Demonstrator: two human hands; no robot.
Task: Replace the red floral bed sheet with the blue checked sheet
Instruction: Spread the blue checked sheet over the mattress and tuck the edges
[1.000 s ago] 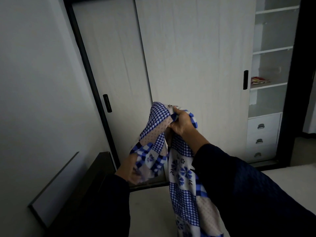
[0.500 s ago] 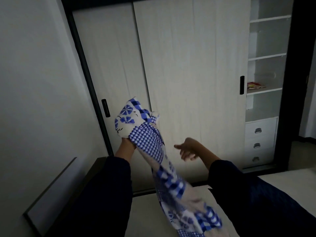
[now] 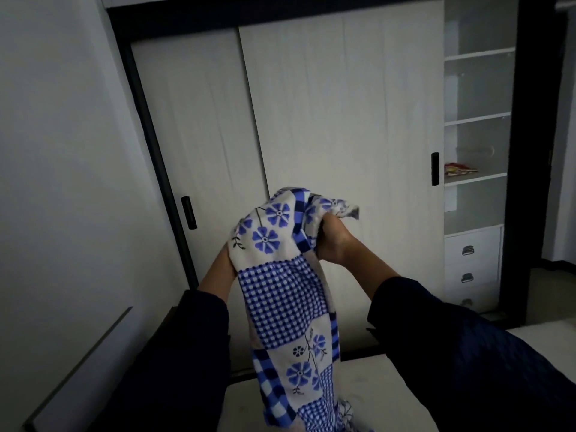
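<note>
The blue checked sheet (image 3: 286, 294), white with blue flowers and check patches, hangs bunched in front of me down to the bare mattress (image 3: 367, 388). My right hand (image 3: 332, 241) grips its top edge at chest height. My left hand (image 3: 223, 260) holds the sheet from behind on the left, mostly hidden by the cloth. No red floral sheet is in view.
A pale sliding-door wardrobe (image 3: 343, 120) stands straight ahead, with open shelves (image 3: 477, 120) and drawers (image 3: 470, 263) at its right. The dark headboard (image 3: 81, 363) runs along the grey wall at lower left.
My right hand, free half a second ago, has taken hold of the sheet's top edge again. The left hand has stayed up holding the cloth, and the sheet hangs straighter.
</note>
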